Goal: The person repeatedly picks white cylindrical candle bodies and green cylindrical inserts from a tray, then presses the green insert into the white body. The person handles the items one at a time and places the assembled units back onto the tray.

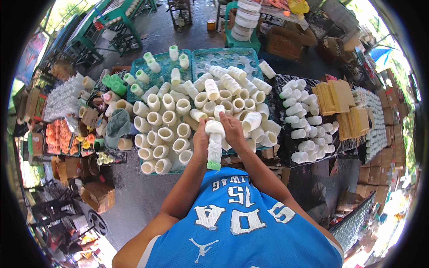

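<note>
Holding a white mould tube [215, 145] upright over the near tabletop [134, 187] edge: left hand [200, 139] has its grip closed round the tube's side, right hand [232, 128] pinches the top. Green cap at bottom hangs free. Risk: tube slips and knocks the crowded white cups [167, 118] just beside, toppling several.

Two teal trays [223, 56], two hands [219, 131], dozens of white moulds [183, 106]
</note>
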Available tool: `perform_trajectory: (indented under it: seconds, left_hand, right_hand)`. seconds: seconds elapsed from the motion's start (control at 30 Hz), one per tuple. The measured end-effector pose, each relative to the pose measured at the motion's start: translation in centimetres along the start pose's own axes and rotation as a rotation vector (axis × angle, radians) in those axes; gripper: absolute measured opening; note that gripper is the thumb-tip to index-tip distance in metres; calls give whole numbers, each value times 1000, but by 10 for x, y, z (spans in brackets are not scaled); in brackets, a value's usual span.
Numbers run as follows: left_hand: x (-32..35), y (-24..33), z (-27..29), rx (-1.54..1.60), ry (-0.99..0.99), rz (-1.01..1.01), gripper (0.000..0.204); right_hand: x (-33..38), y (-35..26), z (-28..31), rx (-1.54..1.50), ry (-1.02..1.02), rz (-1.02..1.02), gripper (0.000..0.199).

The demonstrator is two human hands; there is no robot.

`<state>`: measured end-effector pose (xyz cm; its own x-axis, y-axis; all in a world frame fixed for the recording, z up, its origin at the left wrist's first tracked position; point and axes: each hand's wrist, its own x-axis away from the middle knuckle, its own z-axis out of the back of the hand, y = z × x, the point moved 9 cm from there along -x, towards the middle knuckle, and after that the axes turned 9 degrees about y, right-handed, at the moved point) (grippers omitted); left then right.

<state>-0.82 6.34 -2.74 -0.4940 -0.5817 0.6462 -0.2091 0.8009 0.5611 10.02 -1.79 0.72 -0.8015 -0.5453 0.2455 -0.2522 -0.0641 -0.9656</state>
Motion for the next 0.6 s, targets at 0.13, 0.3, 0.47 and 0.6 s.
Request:
perform_trajectory:
  seconds: [0.13, 0.3, 0.47, 0.6]
  left_hand:
    - [17, 55, -20, -542, 96, -785, 34]
    - [31, 48, -74, -547, -139, -758, 31]
    - [-15, 25, -101, -598, -168, -592, 37]
    - [-23, 31, -133, -890, -74, -1050, 34]
  right_hand:
    - [47, 10, -18, -529, -103, -699, 65]
    - [57, -28, 14, 120, -100, -218, 78]
    - [77, -58, 63, 208, -299, -295, 66]
    - [99, -58, 133, 291, -244, -313, 54]
